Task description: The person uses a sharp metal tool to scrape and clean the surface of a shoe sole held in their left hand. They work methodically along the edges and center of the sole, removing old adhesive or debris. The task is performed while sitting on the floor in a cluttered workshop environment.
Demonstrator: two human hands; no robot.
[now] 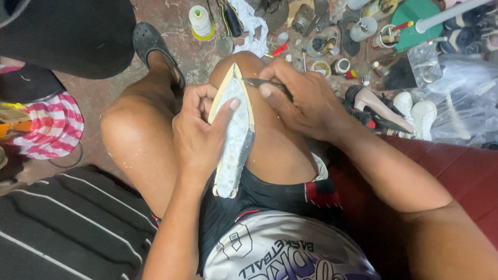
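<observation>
A pointed shoe sole [236, 132] is gripped in the closed left hand [199, 137] while a knife blade [259, 82], pinched by the right hand [306, 101], is pressed at its two-o'clock edge.

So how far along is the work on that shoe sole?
Partway, it seems. The left hand steadies the pointed sole on the knee, its grey-white face already looking scraped. The right hand works a blade at the edge near the tip; the cream rim still runs round it. A pink heeled shoe lies on the floor.
</observation>
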